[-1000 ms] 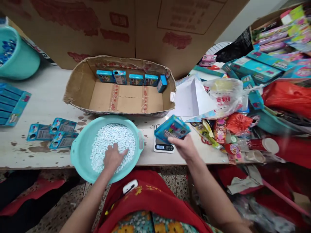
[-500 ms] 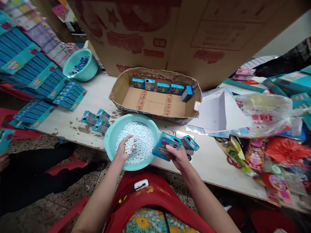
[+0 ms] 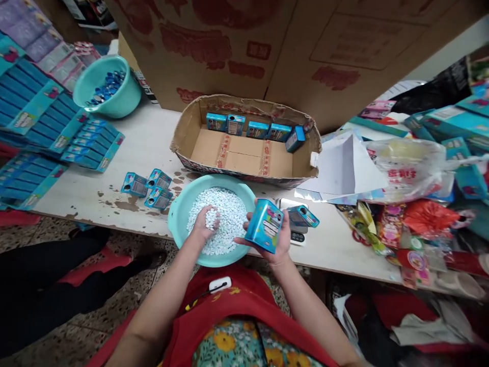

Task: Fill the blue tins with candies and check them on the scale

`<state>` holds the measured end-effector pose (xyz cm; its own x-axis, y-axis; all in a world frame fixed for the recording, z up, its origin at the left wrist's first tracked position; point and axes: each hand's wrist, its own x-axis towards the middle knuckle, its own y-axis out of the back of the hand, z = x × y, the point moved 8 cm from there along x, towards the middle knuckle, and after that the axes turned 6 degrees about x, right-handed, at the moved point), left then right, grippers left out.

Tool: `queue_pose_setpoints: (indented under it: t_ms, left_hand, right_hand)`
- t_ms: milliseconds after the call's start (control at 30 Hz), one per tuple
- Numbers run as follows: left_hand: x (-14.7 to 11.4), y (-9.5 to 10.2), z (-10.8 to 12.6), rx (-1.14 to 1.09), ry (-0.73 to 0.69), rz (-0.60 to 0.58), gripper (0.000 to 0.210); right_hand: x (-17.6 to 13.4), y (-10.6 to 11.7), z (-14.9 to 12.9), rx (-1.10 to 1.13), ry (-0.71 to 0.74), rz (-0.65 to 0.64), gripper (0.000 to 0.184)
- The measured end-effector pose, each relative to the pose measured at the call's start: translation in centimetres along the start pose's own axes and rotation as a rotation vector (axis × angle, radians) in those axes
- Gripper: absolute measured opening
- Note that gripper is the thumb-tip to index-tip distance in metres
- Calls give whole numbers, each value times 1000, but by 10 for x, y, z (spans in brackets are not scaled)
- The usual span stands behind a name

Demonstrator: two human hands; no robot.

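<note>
My left hand [image 3: 202, 224] is curled, palm up, around a handful of small white pellets, low over the turquoise basin [image 3: 174, 216]. More white pellets [image 3: 223, 243] cover the basin's bottom. At the basin's right edge, my right hand [image 3: 281, 251] grips a small blue box [image 3: 264, 228], its printed front turned up and the fingers wrapped behind it. Just right of that hand, another blue box [image 3: 304, 216] lies on a white kitchen scale [image 3: 298, 237]. Left of the basin stand three small blue boxes [image 3: 157, 198] with dark round openings on some tops.
Behind the basin, a cut-down cardboard tray [image 3: 244, 176] holds several blue boxes along its back wall. A second basin [image 3: 126, 97] contains blue pieces. Stacked display boxes [image 3: 89, 145] stand left; wrapped goods and bags [image 3: 405, 168] crowd the right. A person's dark-clothed legs [image 3: 46, 285] show left.
My right hand has turned the blue box more upright, bringing its fingers underneath and closer to the basin. My left hand keeps its pellets, slightly higher. The camera view has shifted.
</note>
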<state>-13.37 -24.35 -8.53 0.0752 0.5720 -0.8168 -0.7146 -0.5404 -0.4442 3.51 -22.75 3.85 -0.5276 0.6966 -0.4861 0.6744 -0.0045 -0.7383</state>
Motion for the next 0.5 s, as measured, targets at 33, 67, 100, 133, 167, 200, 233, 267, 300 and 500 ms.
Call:
queue_pose_setpoints:
  t_ms: [33,67,100,133,167,200,233,267,300,500]
  left_hand:
    - [1,1,1,2,0,-5,17]
    - [2,2,2,-1,0,-7,17]
    - [3,3,2,-4,4,-5,18]
    - [3,6,2,-3,11,1,18]
    - [3,8,2,-3,20,8,18]
    - [3,10,1,-3,30,12,17]
    - [3,12,1,-4,37,12,17]
    - [3,13,1,-5,42,8,17]
    - [3,14,1,-5,43,1,17]
    - [-23,-8,23,-21,-47,-84,13]
  right_hand:
    - [1,-6,11,59,-35,-28,79]
    - [2,-11,21,108,-64,-52,79]
    - [3,-16,31,145,-89,-73,78]
    - [5,-20,39,172,-109,-87,78]
    - [6,-22,45,194,-124,-98,77]
    - [8,-24,50,215,-133,-105,78]
    - [10,-24,54,237,-137,-113,79]
    - [13,-23,56,257,-134,-122,81]
    - [15,-20,56,271,-126,-130,83]
    - [29,8,50,50,-14,-70,70]
